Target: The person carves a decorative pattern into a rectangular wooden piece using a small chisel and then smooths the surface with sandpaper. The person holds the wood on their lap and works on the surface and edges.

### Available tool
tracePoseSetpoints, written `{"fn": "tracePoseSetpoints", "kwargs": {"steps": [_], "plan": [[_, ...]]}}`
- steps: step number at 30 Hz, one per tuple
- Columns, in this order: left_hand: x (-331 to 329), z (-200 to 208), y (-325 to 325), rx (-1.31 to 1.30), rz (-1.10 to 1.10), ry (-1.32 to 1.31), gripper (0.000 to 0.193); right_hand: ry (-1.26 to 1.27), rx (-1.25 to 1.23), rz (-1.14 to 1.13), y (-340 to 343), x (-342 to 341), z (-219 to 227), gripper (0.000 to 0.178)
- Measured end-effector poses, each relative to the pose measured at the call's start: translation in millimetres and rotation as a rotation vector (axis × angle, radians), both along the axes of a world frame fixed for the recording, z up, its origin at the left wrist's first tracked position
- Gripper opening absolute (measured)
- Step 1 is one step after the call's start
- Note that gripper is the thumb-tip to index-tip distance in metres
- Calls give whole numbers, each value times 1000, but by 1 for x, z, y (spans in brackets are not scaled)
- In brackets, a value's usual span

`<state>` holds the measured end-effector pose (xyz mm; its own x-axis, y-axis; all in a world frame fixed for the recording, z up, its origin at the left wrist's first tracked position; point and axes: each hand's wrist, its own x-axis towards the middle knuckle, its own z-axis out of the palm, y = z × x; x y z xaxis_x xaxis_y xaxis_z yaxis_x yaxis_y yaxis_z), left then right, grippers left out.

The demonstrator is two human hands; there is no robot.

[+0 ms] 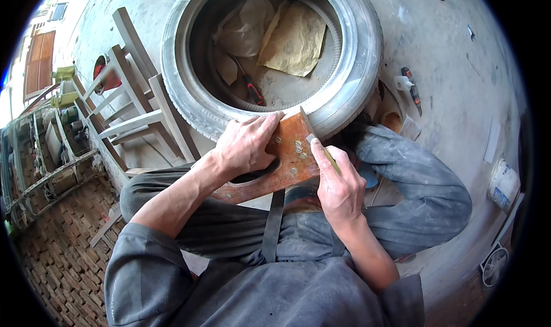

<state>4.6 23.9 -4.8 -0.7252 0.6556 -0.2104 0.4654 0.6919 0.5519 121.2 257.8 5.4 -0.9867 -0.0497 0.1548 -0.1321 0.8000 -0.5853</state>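
Observation:
A reddish-brown wooden board [284, 176] with an oval cutout and several round metal spots slants across my lap, its upper end resting against the tyre [359, 92]. My left hand [244, 146] is closed on the board, fingers over its upper edge and thumb near the cutout. In my right hand [343, 192] is a slim tool [331, 159] with a yellow-green handle, and its pale flat tip touches the board's right edge. My fingers are wrapped around that handle; the exact kind of tool cannot be made out.
Inside the tyre lie a yellowish paper sheet [294, 40] and a screwdriver [251, 86]. A wooden frame [129, 92] leans at the left, above stacked bricks [63, 252]. A red-and-black knife [412, 92] lies at the right, with a white bucket [504, 183] farther out.

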Motion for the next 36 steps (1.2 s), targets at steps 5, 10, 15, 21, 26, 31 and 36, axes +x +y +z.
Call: {"fn": "tracePoseSetpoints", "kwargs": {"steps": [5, 10, 15, 21, 26, 31, 36], "plan": [[1, -3, -1, 29, -1, 11, 86, -64, -8, 13, -7, -29, 6, 60], [-1, 0, 2, 36, -13, 15, 85, -8, -13, 6, -1, -6, -1, 60], [0, -1, 0, 21, -11, 4, 85, -23, -5, 19, -4, -24, 4, 60], [0, 0, 1, 24, -11, 14, 84, -13, 13, 20, -2, -20, 4, 60], [2, -3, 0, 19, -12, 8, 84, 1, 23, 10, -2, -13, 3, 62], [1, -1, 0, 3, -11, -5, 85, -22, 23, 21, -6, -23, 6, 63], [2, 0, 2, 27, -16, 17, 85, 0, 36, 11, -2, -7, 6, 62]]}}
